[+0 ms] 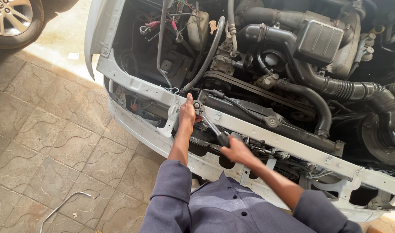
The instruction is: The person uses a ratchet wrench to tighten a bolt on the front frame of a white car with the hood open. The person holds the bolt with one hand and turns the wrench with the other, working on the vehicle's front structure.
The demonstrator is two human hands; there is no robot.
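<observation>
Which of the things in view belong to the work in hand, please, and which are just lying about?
In hand: ratchet wrench, gripped by right hand, head steadied by left hand; front crossmember.
Lying about: bent metal rod on paving; parked car's wheel.

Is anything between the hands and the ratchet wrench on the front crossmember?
Nothing visible. The right hand already grips the handle of the ratchet wrench, and the left hand rests at its head on the crossmember. Hoses and belt sit behind, clear of the tool.
</observation>
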